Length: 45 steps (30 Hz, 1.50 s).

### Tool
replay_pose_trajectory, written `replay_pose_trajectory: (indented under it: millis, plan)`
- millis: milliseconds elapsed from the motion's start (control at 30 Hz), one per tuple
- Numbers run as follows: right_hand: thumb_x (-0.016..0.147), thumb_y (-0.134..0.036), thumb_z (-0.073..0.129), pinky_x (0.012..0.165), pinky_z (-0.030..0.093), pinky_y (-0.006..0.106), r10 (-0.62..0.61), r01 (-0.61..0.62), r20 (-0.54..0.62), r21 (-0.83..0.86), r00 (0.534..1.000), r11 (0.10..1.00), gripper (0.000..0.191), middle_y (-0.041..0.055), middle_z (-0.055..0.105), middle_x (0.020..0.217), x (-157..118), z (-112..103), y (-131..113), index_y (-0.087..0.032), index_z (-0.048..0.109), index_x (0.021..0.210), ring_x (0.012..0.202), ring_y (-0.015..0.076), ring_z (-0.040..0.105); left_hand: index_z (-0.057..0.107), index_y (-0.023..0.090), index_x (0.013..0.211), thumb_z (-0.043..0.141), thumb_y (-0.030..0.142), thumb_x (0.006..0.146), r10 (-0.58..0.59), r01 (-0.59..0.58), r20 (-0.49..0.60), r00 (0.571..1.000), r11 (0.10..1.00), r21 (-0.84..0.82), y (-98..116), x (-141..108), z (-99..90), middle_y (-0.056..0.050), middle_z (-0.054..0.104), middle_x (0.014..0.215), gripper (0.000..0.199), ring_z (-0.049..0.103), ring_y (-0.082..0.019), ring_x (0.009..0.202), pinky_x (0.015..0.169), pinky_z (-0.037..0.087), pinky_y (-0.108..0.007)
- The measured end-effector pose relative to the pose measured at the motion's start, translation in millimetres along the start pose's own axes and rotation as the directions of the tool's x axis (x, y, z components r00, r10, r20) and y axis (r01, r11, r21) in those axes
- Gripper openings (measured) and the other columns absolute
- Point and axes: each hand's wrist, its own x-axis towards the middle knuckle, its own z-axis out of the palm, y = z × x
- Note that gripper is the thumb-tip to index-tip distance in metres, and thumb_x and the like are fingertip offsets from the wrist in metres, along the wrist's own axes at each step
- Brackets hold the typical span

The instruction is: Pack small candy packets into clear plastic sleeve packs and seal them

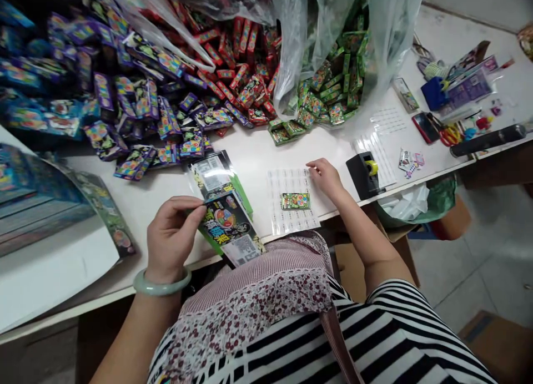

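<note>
My left hand (172, 234), with a pale green bangle at the wrist, pinches the upper corner of a flat black-and-green printed packet (227, 223) at the table's front edge. Behind it lies another such packet (212, 173), partly covered. My right hand (327, 176) is at the top right corner of a sheet of small printed stickers (277, 178). Its thumb and forefinger are drawn together there; whatever may be between them is too small to make out. On the sticker sheet rests a small green printed box (295, 201).
Heaped small boxes in purple (145, 98), red (250, 92) and green (328, 98) cover the back, some under clear plastic bags (291, 51). A black tape dispenser (362, 176) stands right of my right hand. An open carton (100, 206) occupies the left; a phone (425, 127) lies right.
</note>
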Motion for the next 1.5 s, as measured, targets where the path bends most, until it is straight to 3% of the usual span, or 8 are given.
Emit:
replay_pose_trajectory:
  millis: [133,400,567,733,867,967,1267,1500]
  plan:
    - [0.089,-0.020,0.058,0.092,0.048,0.036,-0.019,0.030,0.080,-0.136,0.997,0.990,0.026,0.0127,0.064,0.109,9.4,4.5,20.7,-0.013,0.072,0.109,0.094,0.0216,0.061,0.070,0.026,0.082,0.078,0.027,0.076,-0.004,0.004,0.007,1.000,1.000,0.025,1.3,1.4,3.7,0.002,0.070,0.084,0.011,0.065,-0.017,0.081,0.066,0.054,-0.031]
    - [0.093,-0.023,0.052,0.097,0.042,0.041,-0.126,0.132,0.045,-0.217,0.991,0.967,0.019,0.0127,0.064,0.110,-5.6,12.6,14.4,-0.019,0.071,0.092,0.104,0.0263,0.054,0.069,0.028,0.082,0.080,0.030,0.073,-0.051,0.052,-0.024,0.998,0.998,0.040,0.7,1.3,4.9,0.001,0.070,0.084,0.014,0.065,-0.019,0.081,0.067,0.053,-0.033]
    - [0.086,-0.025,0.055,0.093,0.045,0.037,-0.106,0.108,-0.020,0.131,0.994,0.985,0.006,0.0088,0.061,0.103,-18.1,-10.0,15.3,-0.021,0.059,0.084,0.103,0.0219,0.055,0.068,0.026,0.085,0.077,0.028,0.078,0.007,-0.007,0.023,1.000,1.000,0.014,0.8,2.2,7.7,0.001,0.068,0.086,0.012,0.063,-0.016,0.081,0.071,0.053,-0.032]
    - [0.086,-0.040,0.060,0.082,0.045,0.031,-0.222,0.124,0.128,0.524,0.967,0.843,0.018,0.0000,0.058,0.086,-24.4,-32.0,-55.2,-0.023,0.054,0.086,0.082,0.0145,0.055,0.066,0.024,0.088,0.071,0.031,0.084,0.016,-0.016,0.079,0.997,1.000,0.002,9.1,-0.5,16.3,0.000,0.065,0.089,0.010,0.062,-0.016,0.088,0.080,0.051,-0.032]
    - [0.087,-0.033,0.059,0.078,0.045,0.030,-0.518,0.248,0.346,0.590,0.782,0.768,0.011,-0.0004,0.061,0.084,-24.6,-17.0,-146.0,-0.022,0.057,0.083,0.079,0.0127,0.055,0.063,0.023,0.087,0.067,0.031,0.088,0.050,-0.048,0.108,0.993,0.999,-0.024,22.1,-1.9,24.3,-0.001,0.063,0.087,0.009,0.061,-0.015,0.087,0.081,0.049,-0.031]
    - [0.084,-0.023,0.060,0.073,0.043,0.028,-0.582,0.287,0.430,0.576,0.690,0.765,0.006,-0.0020,0.061,0.078,-19.0,5.7,-185.9,-0.021,0.057,0.079,0.073,0.0115,0.053,0.062,0.023,0.087,0.065,0.030,0.089,0.058,-0.054,0.093,0.994,0.997,-0.046,28.4,-3.7,24.9,-0.001,0.061,0.088,0.008,0.060,-0.015,0.087,0.081,0.048,-0.031]
    - [0.082,-0.013,0.063,0.065,0.040,0.027,-0.477,0.216,0.571,0.465,0.667,0.859,0.012,-0.0029,0.058,0.069,-4.7,21.2,-198.5,-0.019,0.056,0.076,0.065,0.0110,0.050,0.058,0.024,0.082,0.058,0.045,0.092,-0.013,0.024,0.096,0.995,0.993,-0.116,31.3,-4.0,20.2,-0.001,0.059,0.083,0.024,0.057,-0.017,0.082,0.080,0.048,-0.035]
    - [0.080,-0.009,0.061,0.063,0.037,0.028,-0.445,0.275,0.524,0.373,0.726,0.886,0.013,-0.0028,0.058,0.068,-8.6,23.8,-199.5,-0.019,0.055,0.075,0.063,0.0112,0.051,0.058,0.023,0.083,0.074,0.038,0.082,-0.012,0.018,0.052,0.999,0.993,-0.113,29.8,-5.4,26.4,0.000,0.059,0.084,0.022,0.057,-0.016,0.082,0.078,0.048,-0.034]
